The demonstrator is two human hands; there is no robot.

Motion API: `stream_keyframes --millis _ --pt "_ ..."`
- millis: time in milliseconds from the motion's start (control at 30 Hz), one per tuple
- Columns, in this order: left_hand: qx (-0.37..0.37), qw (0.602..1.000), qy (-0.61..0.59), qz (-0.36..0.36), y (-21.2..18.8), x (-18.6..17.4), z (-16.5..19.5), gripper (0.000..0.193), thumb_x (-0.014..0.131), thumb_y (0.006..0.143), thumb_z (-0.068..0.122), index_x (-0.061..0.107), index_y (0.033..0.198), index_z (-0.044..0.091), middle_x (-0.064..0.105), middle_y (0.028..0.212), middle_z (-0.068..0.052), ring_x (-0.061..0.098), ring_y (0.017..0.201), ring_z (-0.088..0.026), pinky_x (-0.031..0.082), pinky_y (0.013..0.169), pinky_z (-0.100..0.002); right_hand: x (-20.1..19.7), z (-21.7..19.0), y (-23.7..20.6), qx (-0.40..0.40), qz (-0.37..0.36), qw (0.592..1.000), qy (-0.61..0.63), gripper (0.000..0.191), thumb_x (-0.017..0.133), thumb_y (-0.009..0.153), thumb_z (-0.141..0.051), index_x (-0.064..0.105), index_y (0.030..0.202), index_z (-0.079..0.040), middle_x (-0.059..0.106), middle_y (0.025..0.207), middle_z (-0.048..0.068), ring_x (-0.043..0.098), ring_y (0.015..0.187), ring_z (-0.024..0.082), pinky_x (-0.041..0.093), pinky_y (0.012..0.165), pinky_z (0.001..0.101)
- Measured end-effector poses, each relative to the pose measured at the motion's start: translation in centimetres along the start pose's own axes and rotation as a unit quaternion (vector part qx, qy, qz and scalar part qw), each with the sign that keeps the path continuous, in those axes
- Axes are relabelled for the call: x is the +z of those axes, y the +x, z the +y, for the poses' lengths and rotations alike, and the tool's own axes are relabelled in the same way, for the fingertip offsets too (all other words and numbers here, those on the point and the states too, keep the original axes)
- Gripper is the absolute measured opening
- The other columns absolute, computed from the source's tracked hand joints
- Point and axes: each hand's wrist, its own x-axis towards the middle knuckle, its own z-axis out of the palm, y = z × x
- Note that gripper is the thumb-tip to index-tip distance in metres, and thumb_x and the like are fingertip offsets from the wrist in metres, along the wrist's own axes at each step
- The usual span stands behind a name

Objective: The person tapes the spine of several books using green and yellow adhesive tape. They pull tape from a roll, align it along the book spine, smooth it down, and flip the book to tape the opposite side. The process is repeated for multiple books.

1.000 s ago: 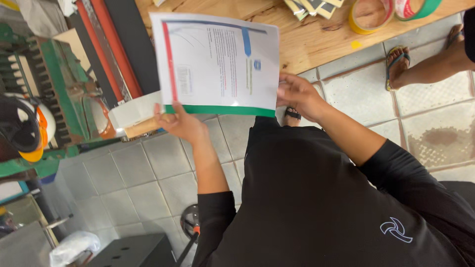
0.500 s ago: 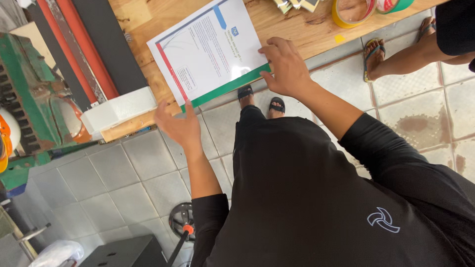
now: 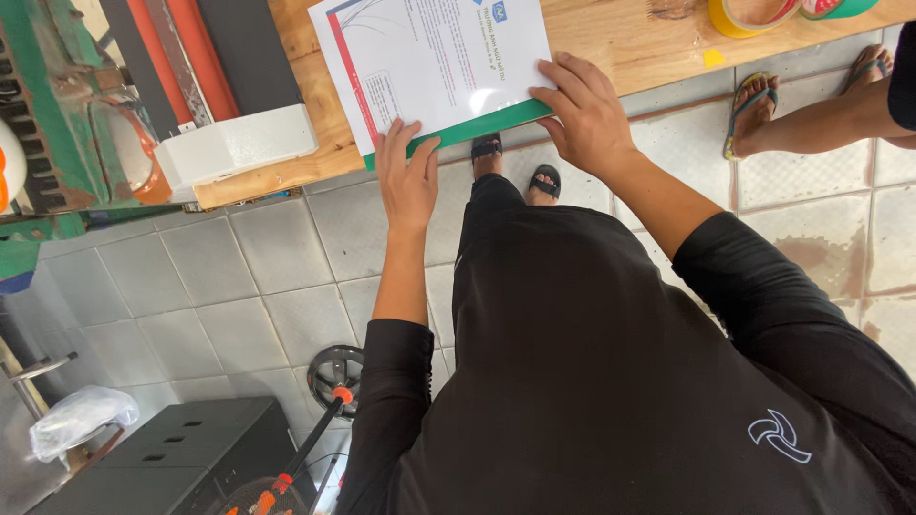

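Head view, the only one I have: looking straight down over a black long-sleeved top to a grey tiled floor [image 3: 239, 277]. A light wooden tabletop [image 3: 620, 43] runs along the top of the frame. On it, at its near edge, lies a white printed paper sheet with a red side stripe [image 3: 434, 62], stacked on a green flat sheet [image 3: 477, 126] whose border shows along the near side. The stack overhangs the table's near edge slightly. Left hand [image 3: 405, 181]: fingers together and extended, fingertips pressing flat on the lower left corner of the stack, palm off the table's edge; not pinching anything. Right hand [image 3: 584, 119]: fingers spread, laid flat on the lower right corner of the white sheet and the green border, pressing down rather than gripping. Left of the stack, at the table's near left end, a white rectangular box [image 3: 234, 148]. At the table's far right, a yellow tape roll [image 3: 749, 17]. Beyond the right hand, another person's sandalled foot [image 3: 749, 110] stands on the tiles.
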Motion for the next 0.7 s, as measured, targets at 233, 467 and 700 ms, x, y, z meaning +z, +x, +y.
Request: stream_keyframes --millis 233,467,700 --pt "0.016 1.000 -0.021 0.007 -0.9 -0.3 -0.5 0.011 0.080 0.092 0.010 0.076 0.102 0.009 0.067 0.129 -0.009 0.057 0.134 -0.036 0.040 0.116 -0.057 -0.7 0.4 -0.8 -0.023 -0.008 1.000 0.011 0.022 0.082 0.087 -0.001 0.071 0.105 -0.004 0.066 0.142 0.011 0.056 0.138 0.034 0.050 0.114 0.0434" --pt "-0.020 0.999 -0.042 -0.009 -0.4 0.0 -0.4 0.011 0.075 0.098 0.014 0.071 0.103 0.005 0.073 0.122 -0.013 0.060 0.130 -0.040 0.040 0.114 -0.059 -0.4 0.4 -1.2 0.006 -0.007 0.999 0.047 0.012 0.080 0.097 -0.001 0.071 0.104 -0.003 0.069 0.140 0.012 0.057 0.138 0.036 0.052 0.112 0.0430" --pt "-0.066 0.996 -0.032 -0.052 1.4 -0.4 -0.2 0.011 0.070 0.099 0.016 0.071 0.103 0.005 0.075 0.109 -0.015 0.064 0.119 -0.042 0.044 0.105 -0.060 0.4 0.9 -0.7 0.043 0.020 0.997 0.063 0.019 0.077 0.099 0.002 0.074 0.117 0.002 0.077 0.113 0.008 0.063 0.133 0.031 0.056 0.105 0.0406"
